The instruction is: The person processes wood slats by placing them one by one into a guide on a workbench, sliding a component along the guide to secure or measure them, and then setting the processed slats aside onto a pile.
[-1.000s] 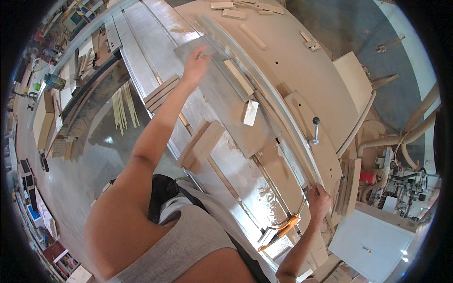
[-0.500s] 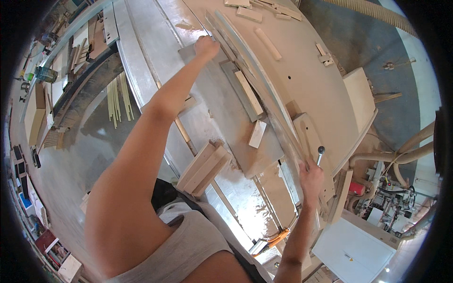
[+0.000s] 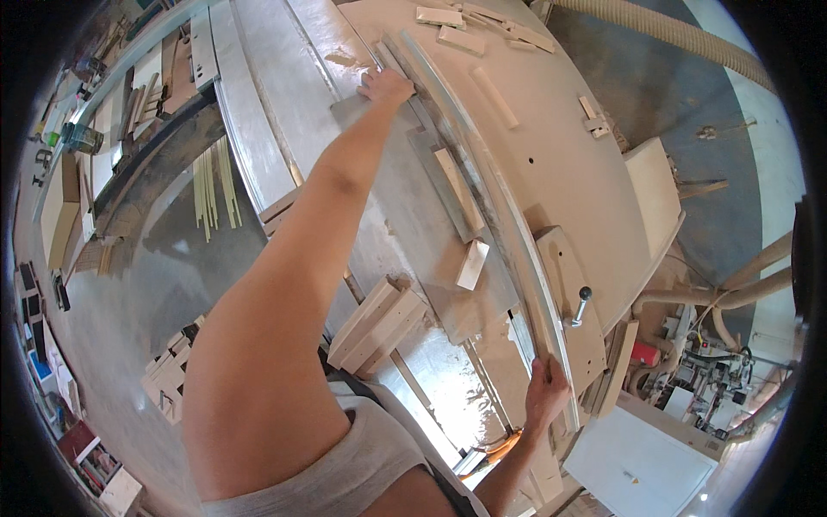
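One long strip (image 3: 534, 323), likely light, bendy; best end-held. My right hand (image 3: 549, 392) pinches it toward machine table's (image 3: 280, 52) near edge; left hand (image 3: 389, 86): grip unclear.

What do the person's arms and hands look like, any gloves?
No gloves: the left hand and right hand are bare. The left arm is bare all the way up to a grey sleeveless top, with a black strap nearby. The right forearm has no sleeve either.

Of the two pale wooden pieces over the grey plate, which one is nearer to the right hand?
The short block, near the lower end of the long narrow strip, which lies farther from the right hand.
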The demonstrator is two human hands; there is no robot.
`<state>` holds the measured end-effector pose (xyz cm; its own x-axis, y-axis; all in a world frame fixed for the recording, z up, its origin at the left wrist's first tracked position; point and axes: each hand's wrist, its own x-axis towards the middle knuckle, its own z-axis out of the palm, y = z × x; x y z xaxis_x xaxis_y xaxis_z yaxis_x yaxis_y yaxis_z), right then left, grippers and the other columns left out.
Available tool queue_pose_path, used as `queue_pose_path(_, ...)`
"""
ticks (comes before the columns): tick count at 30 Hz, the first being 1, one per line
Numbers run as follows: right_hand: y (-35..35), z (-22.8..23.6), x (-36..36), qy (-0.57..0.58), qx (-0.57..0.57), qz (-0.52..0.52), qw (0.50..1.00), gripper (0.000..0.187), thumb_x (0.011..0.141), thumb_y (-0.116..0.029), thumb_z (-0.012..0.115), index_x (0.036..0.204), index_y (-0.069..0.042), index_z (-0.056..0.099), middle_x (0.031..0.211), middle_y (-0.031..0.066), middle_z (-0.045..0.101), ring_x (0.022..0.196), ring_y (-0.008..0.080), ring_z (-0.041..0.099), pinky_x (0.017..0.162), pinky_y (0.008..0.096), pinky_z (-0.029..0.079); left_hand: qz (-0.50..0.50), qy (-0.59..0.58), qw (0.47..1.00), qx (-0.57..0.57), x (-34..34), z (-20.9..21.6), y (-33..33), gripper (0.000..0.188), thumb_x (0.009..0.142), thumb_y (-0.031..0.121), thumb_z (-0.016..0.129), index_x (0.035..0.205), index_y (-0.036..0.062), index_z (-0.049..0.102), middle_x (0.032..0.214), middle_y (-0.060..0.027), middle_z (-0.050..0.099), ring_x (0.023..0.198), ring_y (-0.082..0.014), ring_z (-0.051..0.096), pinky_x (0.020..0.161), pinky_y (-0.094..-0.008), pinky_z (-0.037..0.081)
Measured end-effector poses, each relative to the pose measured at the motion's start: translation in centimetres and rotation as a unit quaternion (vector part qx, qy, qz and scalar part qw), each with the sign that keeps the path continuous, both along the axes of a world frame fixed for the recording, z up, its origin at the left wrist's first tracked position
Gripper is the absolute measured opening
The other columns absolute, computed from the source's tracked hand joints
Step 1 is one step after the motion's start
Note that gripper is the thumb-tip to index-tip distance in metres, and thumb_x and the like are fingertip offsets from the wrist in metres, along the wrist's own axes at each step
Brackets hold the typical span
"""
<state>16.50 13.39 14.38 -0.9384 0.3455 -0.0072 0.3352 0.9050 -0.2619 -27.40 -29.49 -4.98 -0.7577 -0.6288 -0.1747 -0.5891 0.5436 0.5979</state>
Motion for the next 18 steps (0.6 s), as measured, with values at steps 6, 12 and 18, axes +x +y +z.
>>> queue_pose_path(6, 2.0, -0.8, 7.5, 0.017, -0.025, -0.035, 0.999, 0.022, 0.086, -0.017, 0.072, 0.105, -0.005, 0.073, 0.074, 0.0144, 0.069, 0.064, 0.0261, 0.068, 0.06, 0.0394, 0.051, 0.048, 0.14, 0.97, 0.19, -1.1, -3.9, -6.0, 0.038, 0.086, 0.025, 0.066, 0.119, 0.0061, 0.07, 0.113, -0.0131, 0.068, 0.103, -0.0267, 0.064, 0.092, -0.0398, 0.048)
queue_pose_path(12, 2.4, -0.5, 12.9, 0.039, -0.109, -0.056, 0.992, 0.012, 0.089, -0.012, 0.068, 0.098, -0.004, 0.071, 0.064, 0.0048, 0.055, 0.057, 0.0103, 0.046, 0.051, 0.0302, 0.039, -0.078, 0.269, 0.931, 0.233, 12.0, 0.6, -8.5, 0.029, 0.09, 0.015, 0.06, 0.115, 0.0036, 0.069, 0.095, -0.0078, 0.069, 0.085, -0.0176, 0.062, 0.077, -0.0317, 0.049)
queue_pose_path(18, 3.0, -0.6, 13.5, 0.06, -0.102, -0.046, 0.992, 0.018, 0.091, -0.012, 0.066, 0.1, 0.003, 0.069, 0.07, 0.0077, 0.06, 0.061, 0.0135, 0.05, 0.055, 0.0314, 0.042, -0.16, 0.09, 0.977, 0.105, 27.1, -1.7, -15.9, 0.036, 0.095, 0.013, 0.047, 0.123, 0.0197, 0.068, 0.107, -0.0092, 0.071, 0.102, -0.0254, 0.065, 0.088, -0.0464, 0.046)
